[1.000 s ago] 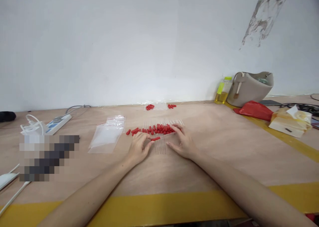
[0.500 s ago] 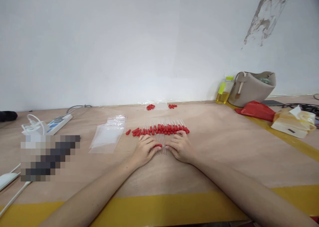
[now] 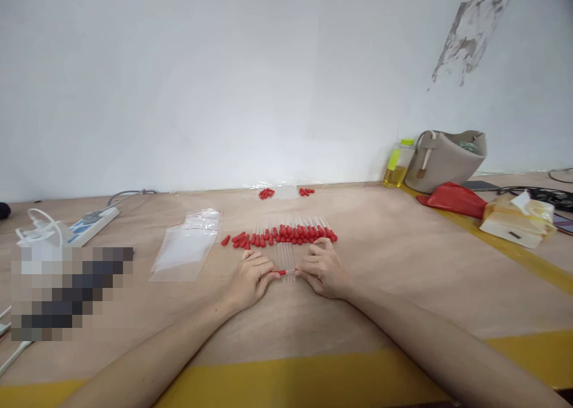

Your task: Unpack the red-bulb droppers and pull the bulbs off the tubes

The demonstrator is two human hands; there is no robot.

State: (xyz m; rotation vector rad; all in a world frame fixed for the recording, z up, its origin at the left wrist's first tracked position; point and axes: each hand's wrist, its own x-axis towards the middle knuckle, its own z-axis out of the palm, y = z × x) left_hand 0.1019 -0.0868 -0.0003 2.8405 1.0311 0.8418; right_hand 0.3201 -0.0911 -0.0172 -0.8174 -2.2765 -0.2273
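One slim red rubber bulb [image 3: 282, 272] sits clamped between the left hand's [image 3: 250, 276] thumb and forefinger, pointing to three o'clock; facing it, the right hand's [image 3: 326, 270] thumb and fingertips pinch one thin, clear tube [image 3: 290, 272], and the two meet end to end. Both hands are palm-down with curled fingers, the forearms running in from seven and five o'clock.

Just beyond at twelve, a small set of clear, thin tubes [image 3: 285, 254] lies side by side, too fine to count. Past those comes a crowded row of red-bulbed clear droppers [image 3: 295, 233], dozens by the look of it, overlapping too much for a firm tally. At ten, a few loose red bulbs [image 3: 240, 240], plus one stray red bulb [image 3: 225, 241] farther out.

Between nine and ten, at least two flat, clear zip bags [image 3: 185, 247] overlap. Far up at twelve, two small red heaps [image 3: 267, 193]. Over at two, one yellow-capped clear bottle [image 3: 396, 168] part-filled with yellow liquid, and one open grey handbag [image 3: 447, 163] with something greenish inside.
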